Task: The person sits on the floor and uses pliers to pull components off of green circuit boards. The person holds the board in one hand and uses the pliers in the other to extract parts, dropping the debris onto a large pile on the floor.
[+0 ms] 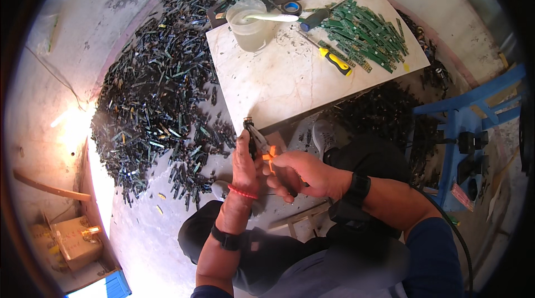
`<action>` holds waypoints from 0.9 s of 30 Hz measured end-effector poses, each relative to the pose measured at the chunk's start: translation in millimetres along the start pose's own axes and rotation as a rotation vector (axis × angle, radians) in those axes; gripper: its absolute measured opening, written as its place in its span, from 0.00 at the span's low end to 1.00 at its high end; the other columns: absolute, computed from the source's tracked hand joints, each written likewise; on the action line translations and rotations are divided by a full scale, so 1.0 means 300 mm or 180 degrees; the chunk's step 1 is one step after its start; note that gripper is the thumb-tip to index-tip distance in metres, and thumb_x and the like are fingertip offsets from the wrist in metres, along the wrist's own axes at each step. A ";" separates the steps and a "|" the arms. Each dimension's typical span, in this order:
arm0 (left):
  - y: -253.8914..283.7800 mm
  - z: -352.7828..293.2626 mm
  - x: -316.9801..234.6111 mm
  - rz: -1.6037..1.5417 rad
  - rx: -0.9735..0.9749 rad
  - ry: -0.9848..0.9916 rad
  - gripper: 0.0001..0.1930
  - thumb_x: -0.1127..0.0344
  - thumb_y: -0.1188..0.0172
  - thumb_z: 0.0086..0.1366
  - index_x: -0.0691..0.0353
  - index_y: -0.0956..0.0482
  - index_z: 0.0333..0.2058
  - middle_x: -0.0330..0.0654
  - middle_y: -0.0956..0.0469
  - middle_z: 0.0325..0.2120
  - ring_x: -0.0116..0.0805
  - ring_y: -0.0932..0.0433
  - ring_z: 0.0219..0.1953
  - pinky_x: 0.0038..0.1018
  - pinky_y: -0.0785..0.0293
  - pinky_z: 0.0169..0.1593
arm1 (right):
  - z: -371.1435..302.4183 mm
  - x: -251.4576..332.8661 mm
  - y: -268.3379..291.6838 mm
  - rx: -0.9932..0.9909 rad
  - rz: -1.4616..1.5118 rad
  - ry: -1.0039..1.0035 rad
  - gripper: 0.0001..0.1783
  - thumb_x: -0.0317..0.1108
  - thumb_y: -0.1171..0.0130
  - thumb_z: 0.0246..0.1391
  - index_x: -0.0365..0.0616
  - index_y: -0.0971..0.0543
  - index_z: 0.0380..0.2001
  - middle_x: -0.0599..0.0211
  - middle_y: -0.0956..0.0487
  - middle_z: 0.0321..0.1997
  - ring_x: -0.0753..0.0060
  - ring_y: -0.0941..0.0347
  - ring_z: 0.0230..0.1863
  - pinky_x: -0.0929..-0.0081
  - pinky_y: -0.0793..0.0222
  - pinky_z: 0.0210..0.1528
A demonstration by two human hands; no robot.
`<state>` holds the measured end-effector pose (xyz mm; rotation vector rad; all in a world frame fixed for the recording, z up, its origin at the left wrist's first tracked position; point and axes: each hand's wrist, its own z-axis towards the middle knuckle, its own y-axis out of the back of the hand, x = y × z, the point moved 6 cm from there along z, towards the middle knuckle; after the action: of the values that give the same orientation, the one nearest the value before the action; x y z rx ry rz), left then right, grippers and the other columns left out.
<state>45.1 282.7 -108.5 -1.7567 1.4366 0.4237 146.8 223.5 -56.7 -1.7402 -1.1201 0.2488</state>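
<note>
Two bare hands meet at the centre of the dial, both closed: the left hand (243,164) is wrapped around a narrow dark part (249,124) whose end stands up toward 12 o'clock, while the right hand (309,172), fingers curled, grips orange-handled pliers (270,155) with their metal nose against or just beside that part; which of the two, I cannot tell. A red beaded bracelet (242,191) circles the left wrist, and a black band (358,186) the right. From 12 to 1 o'clock spreads the pale tabletop (262,83), its near left corner close to the dark part. Near its far edge, at 12 o'clock, stand a translucent plastic cup (249,36) of cloudy liquid with a white handle (281,18) across its mouth, and, just beyond, a roll of blue tape (292,13). At 1 o'clock lie a yellow-and-black screwdriver (336,63) and a heap of green circuit-board strips (365,33). A large pile of dark strips (156,86) covers the floor around 10 o'clock, a cardboard box (78,242) sits at 8, and a blue chair (457,120) stands between 2 and 3 o'clock
</note>
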 end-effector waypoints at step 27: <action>0.029 -0.083 -0.006 0.0517 0.0261 0.0353 0.33 0.31 0.61 0.59 0.59 0.25 0.30 0.39 0.28 0.14 0.28 0.31 0.14 0.22 0.36 0.19 | -0.159 0.149 -0.011 -0.1423 -0.6802 0.1923 0.14 0.31 0.40 0.39 0.42 0.28 0.31 0.60 0.25 0.26 0.57 0.26 0.29 0.66 0.30 0.31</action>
<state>30.9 264.9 -95.1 -1.6263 1.6594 0.3512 198.9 228.3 -17.4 -0.0657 -1.8970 -1.7223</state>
